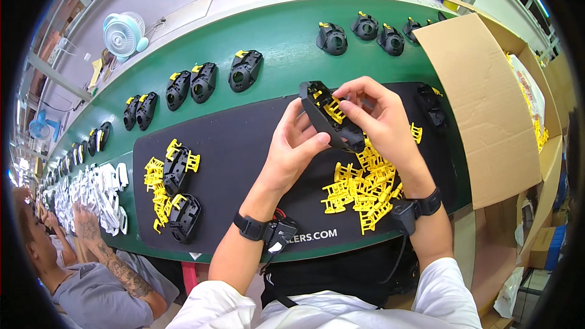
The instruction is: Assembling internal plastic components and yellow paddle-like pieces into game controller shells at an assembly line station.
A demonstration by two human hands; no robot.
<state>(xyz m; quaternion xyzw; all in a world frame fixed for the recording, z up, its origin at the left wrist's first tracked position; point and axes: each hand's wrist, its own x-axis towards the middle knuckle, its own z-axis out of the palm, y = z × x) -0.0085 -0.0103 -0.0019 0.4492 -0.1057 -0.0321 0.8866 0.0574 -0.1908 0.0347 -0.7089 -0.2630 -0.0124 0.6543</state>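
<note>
My left hand (294, 149) grips a black plastic shell (321, 117) by its side, held tilted above the black mat (256, 140). The fingers of my right hand (379, 116) pinch a small yellow plastic frame (334, 109) at the shell's open inner side. Whether the frame is seated in the shell I cannot tell. Below my right hand lies a heap of yellow plastic frames (372, 189). To the left on the mat rest two black shells, one with yellow parts on it (175, 167) and another nearer me (184, 219), beside a smaller yellow pile (156, 192).
Black shells with yellow tabs (245, 72) stand along the green table (280, 45). An opened cardboard box (481, 103) leans in at the right. A co-worker (97, 274) sits at left by white parts (91, 195). A fan (124, 35) stands at the back.
</note>
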